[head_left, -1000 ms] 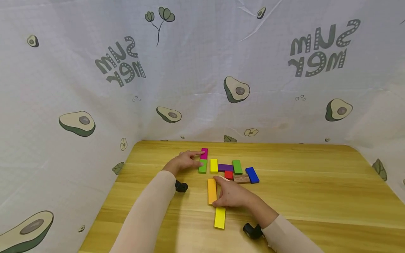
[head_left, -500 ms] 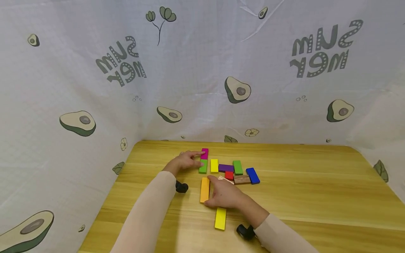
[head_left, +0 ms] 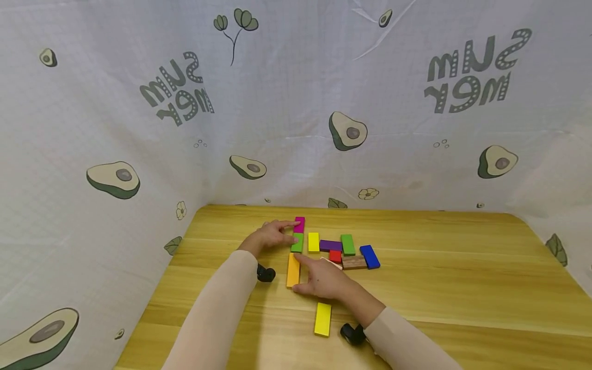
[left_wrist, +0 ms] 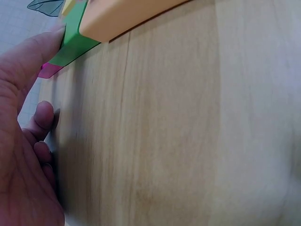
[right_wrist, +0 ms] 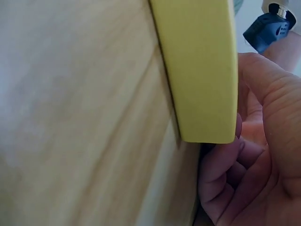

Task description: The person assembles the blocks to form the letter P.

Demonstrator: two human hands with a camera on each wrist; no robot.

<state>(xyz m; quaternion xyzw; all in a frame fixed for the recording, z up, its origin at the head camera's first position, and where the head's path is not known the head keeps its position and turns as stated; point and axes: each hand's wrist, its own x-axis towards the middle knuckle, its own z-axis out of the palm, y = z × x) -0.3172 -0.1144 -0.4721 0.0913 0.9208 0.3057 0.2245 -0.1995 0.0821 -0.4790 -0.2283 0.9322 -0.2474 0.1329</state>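
My left hand (head_left: 270, 236) rests its index finger on a magenta block (head_left: 299, 224), its thumb against the green block (head_left: 297, 242) joined end to end with it. My right hand (head_left: 324, 277) pinches a long orange block (head_left: 293, 271) lengthwise, index finger at the far end and thumb at the near end. The orange block's far end is right at the green block's near end, continuing the row. In the left wrist view, the orange block (left_wrist: 127, 16) overlaps the green one (left_wrist: 77, 37). A yellow block (right_wrist: 202, 70) covers part of the right hand in the right wrist view.
Right of the row lie a short yellow block (head_left: 313, 242), a purple one (head_left: 330, 245), a second green one (head_left: 348, 245), a red one (head_left: 335, 256), a brown one (head_left: 354, 262) and a blue one (head_left: 369, 256). A longer yellow block (head_left: 322, 319) lies nearer me.
My right hand has slid the orange block leftward and away from me, up to the green block's near end. My left hand has stayed on the magenta and green blocks.
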